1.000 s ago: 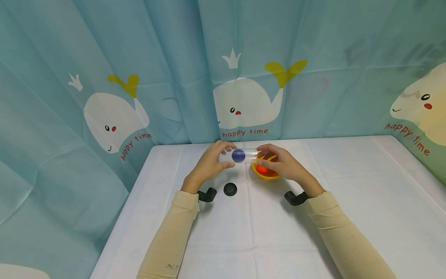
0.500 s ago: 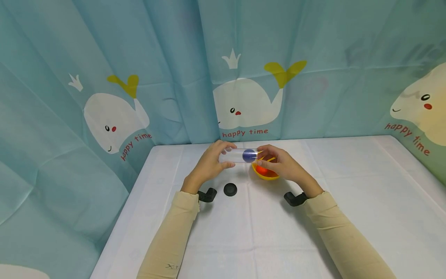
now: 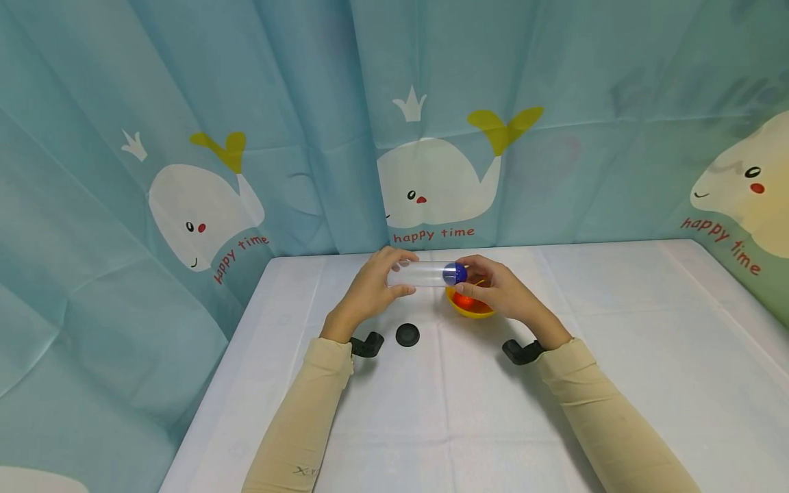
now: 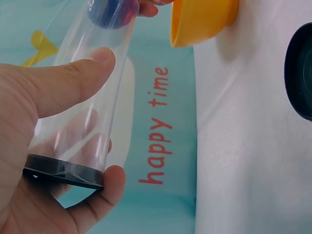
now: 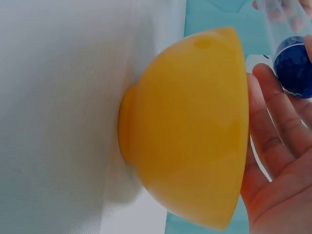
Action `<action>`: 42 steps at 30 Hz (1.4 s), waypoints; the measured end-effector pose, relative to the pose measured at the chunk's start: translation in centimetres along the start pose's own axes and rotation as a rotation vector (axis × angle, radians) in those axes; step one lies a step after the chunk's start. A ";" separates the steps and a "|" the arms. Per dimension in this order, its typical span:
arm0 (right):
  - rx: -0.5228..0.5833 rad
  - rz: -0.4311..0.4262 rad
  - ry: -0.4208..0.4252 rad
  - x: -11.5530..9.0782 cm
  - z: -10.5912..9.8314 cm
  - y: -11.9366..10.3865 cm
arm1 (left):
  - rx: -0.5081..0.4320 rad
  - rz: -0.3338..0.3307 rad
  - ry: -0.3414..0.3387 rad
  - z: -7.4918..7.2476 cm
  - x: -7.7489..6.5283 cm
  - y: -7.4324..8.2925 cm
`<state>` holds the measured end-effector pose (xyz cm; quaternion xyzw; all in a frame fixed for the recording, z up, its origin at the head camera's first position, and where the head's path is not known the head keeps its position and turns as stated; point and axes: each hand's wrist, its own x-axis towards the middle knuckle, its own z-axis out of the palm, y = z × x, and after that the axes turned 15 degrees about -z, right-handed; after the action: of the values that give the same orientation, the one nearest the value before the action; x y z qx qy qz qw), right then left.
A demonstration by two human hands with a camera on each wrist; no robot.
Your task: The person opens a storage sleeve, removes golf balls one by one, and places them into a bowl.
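Note:
My left hand (image 3: 376, 281) grips a clear plastic tube (image 3: 422, 274) near its black-capped end (image 4: 63, 171), holding it sideways above the table. At the tube's other end a dark blue ball (image 3: 455, 274) pokes partly out of the mouth. The thumb and fingers of my right hand (image 3: 496, 284) close round this ball, its fingers (image 5: 278, 112) lying behind and below it in the right wrist view. Below the right hand stands a yellow bowl (image 5: 195, 126) with something orange-red (image 3: 462, 301) in it, partly hidden by the hand.
A round black cap (image 3: 407, 335) lies on the white-covered table (image 3: 394, 411), nearer than the tube. Behind the table's far edge hangs a blue curtain (image 3: 333, 137) with whale prints.
The blue ball has moved right along the tube, from near its middle to the right-hand end, where it now sticks out. Both hands have stayed nearly still.

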<state>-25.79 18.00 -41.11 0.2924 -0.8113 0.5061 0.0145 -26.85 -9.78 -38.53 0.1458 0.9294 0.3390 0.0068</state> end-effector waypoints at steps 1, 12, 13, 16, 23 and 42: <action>0.002 0.003 -0.001 0.0 0.0 0.0 | 0.002 0.000 0.000 0.0 0.0 0.0; -0.003 0.016 0.003 -0.1 -0.4 0.5 | -0.003 0.006 0.013 -0.1 0.1 -0.1; -0.002 0.015 0.007 -0.2 -0.4 0.5 | -0.006 0.008 0.013 -0.2 0.1 -0.1; 0.002 0.009 0.022 -0.3 -0.5 0.5 | -0.021 0.014 0.013 -0.3 0.1 -0.1; -0.010 -0.001 0.053 -0.4 -0.8 0.6 | -0.052 0.026 0.025 -0.3 0.3 -0.3; -0.092 -0.049 0.082 -0.8 -2.4 0.5 | -0.063 0.039 0.042 -0.1 0.4 -0.5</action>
<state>-26.02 20.56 -40.63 0.2900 -0.8251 0.4793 0.0736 -27.37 -10.10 -38.76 0.1562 0.9151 0.3714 -0.0148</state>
